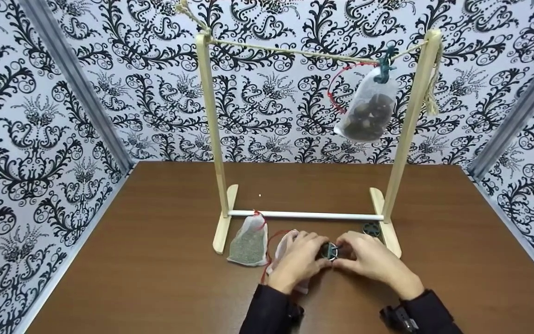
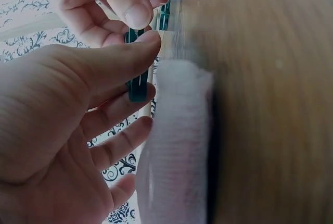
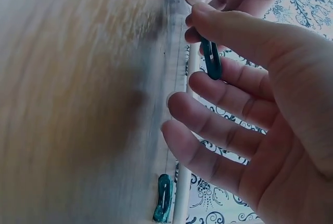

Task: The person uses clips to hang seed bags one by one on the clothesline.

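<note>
Between both hands is a dark green clip with a wire ring. My left hand pinches one side of it between thumb and fingers. On the other side my right hand grips it with thumb and forefinger, its other fingers spread loosely in the right wrist view. The fingertips of the two hands meet around the clip. Partly hidden under my left hand and wrist lies a white mesh bag with a red cord. Behind my right hand, a second green clip rests on the table.
A wooden frame with a white crossbar stands behind the hands. From its rope hangs a mesh bag of dark round pieces, held by a green clip. Left of the hands lies a mesh bag of greenish bits.
</note>
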The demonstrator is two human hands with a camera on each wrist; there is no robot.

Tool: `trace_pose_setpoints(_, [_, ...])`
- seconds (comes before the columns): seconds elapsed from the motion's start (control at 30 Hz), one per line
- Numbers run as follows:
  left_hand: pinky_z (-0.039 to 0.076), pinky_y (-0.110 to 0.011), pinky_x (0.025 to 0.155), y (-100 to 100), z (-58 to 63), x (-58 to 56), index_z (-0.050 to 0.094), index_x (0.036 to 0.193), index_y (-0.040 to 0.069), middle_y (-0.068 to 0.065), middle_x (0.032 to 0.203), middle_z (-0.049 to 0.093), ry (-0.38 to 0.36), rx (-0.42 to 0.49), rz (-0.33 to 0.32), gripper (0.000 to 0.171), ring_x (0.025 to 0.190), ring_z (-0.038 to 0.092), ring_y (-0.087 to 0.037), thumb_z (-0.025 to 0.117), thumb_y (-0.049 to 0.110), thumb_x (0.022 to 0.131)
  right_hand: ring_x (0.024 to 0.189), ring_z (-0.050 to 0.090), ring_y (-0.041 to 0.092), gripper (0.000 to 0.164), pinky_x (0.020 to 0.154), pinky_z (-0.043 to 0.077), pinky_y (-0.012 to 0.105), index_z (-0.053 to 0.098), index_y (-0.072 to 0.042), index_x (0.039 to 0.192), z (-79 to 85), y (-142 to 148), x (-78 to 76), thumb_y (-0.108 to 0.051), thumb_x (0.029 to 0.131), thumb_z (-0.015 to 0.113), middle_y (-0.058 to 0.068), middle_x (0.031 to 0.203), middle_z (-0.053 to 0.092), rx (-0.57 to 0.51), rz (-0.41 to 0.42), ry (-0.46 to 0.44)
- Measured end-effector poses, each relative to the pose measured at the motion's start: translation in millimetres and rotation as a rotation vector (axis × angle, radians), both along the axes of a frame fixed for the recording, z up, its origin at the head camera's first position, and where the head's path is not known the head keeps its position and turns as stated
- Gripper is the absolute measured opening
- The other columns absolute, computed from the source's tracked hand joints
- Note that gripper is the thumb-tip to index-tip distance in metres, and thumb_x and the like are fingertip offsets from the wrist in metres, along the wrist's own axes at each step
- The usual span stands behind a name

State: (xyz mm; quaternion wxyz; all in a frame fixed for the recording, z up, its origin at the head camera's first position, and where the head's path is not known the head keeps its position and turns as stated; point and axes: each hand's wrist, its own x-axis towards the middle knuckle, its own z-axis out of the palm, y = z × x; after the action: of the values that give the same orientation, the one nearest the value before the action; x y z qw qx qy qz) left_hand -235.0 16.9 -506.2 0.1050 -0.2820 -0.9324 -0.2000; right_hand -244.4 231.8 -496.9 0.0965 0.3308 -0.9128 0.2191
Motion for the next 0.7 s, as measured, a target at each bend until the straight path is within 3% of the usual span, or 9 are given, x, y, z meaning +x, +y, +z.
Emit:
trace_pose_setpoints(0.2, [0.046,-0.036,0.093,-8,2.6,-4.5,0.069,0.124,0.014,0.002,0.113,0.070,0.052,0.043,0.000,0.044,0.102,0.061,-0.019,0.078,0.039,0.088,0.087,0.065,0.017,0.049,0.072,0.055,0.039,0.066,0.000,0.122,-1.6,-1,-0.5,-0.030,0.086,0.083,0.005,0.104,0.068,-0.045,0.035,0.119])
trace_pose_setpoints(0.33, [0.048,-0.031,0.089,-15,6.8,-7.8,0.068,0.128,0.013,0.001,0.115,0.069,-0.016,0.120,-0.032,0.045,0.101,0.060,-0.017,0.077,0.036,0.090,0.078,0.063,0.016,0.052,0.065,0.053,0.034,0.066,0.000,0.123,-1.0,-2,-1.5,-0.031,0.085,0.084,0.004,0.100,0.067,-0.088,0.044,0.205])
trace_pose_setpoints(0.5, [0.048,-0.030,0.087,-20,8.7,-11.0,0.067,0.129,0.011,0.000,0.110,0.069,-0.075,0.166,-0.091,0.045,0.094,0.060,-0.013,0.076,0.035,0.092,0.074,0.063,0.015,0.047,0.062,0.052,0.030,0.068,-0.003,0.118,-0.4,-2,-3.2,-0.031,0.084,0.085,0.001,0.097,0.067,-0.139,0.053,0.232])
trace_pose_setpoints(0.57, [0.048,-0.031,0.088,-21,8.7,-11.6,0.068,0.128,0.011,0.000,0.109,0.070,-0.089,0.168,-0.102,0.044,0.094,0.061,-0.012,0.076,0.034,0.092,0.074,0.064,0.015,0.046,0.062,0.053,0.030,0.068,-0.004,0.117,-0.2,-3,-3.3,-0.030,0.083,0.085,0.000,0.096,0.067,-0.157,0.066,0.235])
trace_pose_setpoints(0.7, [0.043,-0.041,0.105,-23,8.7,-11.9,0.067,0.129,0.010,0.001,0.116,0.071,-0.146,0.169,-0.120,0.043,0.104,0.064,-0.011,0.075,0.032,0.093,0.071,0.064,0.013,0.042,0.060,0.052,0.027,0.068,-0.003,0.116,-0.8,-8,-2.3,-0.026,0.085,0.084,-0.001,0.095,0.067,-0.197,0.087,0.226])
